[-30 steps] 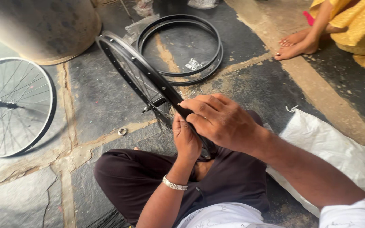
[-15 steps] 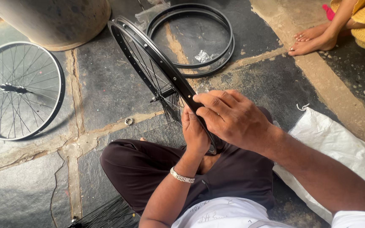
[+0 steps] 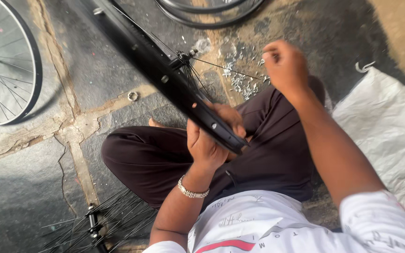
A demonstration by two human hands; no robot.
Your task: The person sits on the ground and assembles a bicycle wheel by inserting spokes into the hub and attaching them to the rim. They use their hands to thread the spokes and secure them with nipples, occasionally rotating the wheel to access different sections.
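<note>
Left grip [image 3: 210, 136] clasping black rim [image 3: 165, 75]

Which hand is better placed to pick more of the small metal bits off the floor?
Right, probably. The right hand is free and raised just above the scattered small silver metal pieces on the stone floor. The left hand is gripping the black bicycle rim.

Soft, even daylight, bright enough, with no glare. The raised right hand [image 3: 284, 65] is motion-blurred, and so is the upper end of the black rim [image 3: 165, 79]. A faint shadow lies beside the spoked wheel [image 3: 33, 61].
</note>
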